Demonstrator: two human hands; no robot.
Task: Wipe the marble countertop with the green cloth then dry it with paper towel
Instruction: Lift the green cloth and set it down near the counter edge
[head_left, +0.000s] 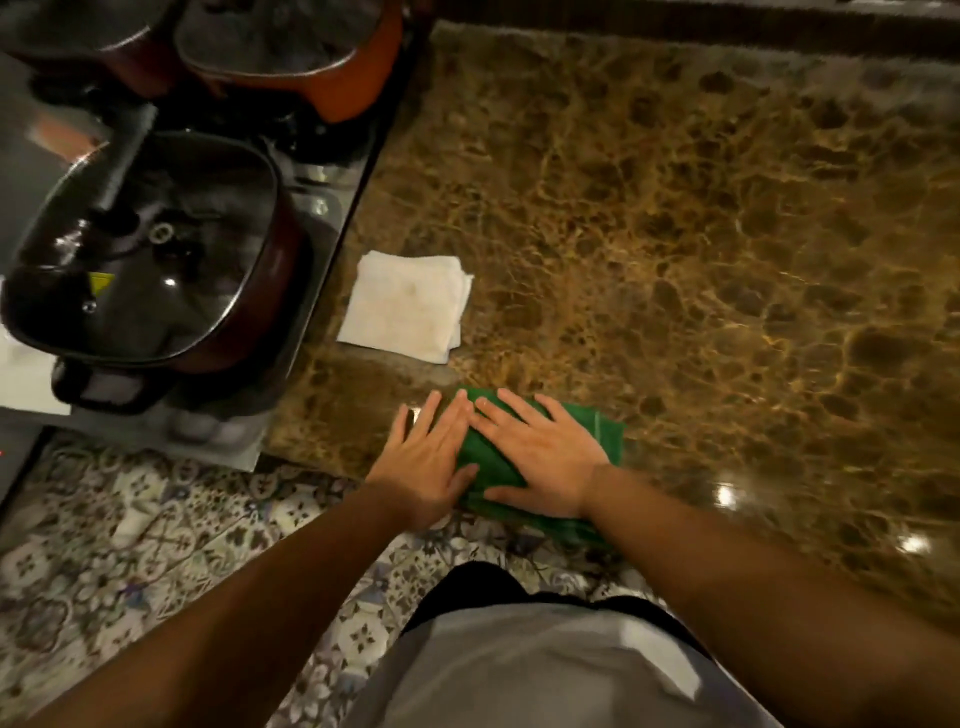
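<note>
Nearest the camera, a grey shirt (545, 670) and two bare forearms are seen above a patterned tile floor (119, 551). Both hands are laid flat, palms down, at the near edge of the marble countertop (675, 234). The right hand (545, 447) is pressed on top of the green cloth (478, 457), its fingers (511, 408) extended and slightly spread, with the thumb lying along the cloth's near side. The left hand (426, 457) is placed just to the left, its fingers spread; the thumb and the innermost fingers are overlapping the cloth's left edge, while the outer fingertips are resting on bare marble. The cloth is folded, lies under and between the two palms, and is seen to stick out to the right of the right knuckles. Beyond the left fingertips, a folded white paper towel (405, 306) is lying on the marble, apart from both hands. Farther left of it, a dark pot with a glass lid (150, 260) is set on a stovetop (322, 249), and orange pots (291, 57) are seen behind it.
</note>
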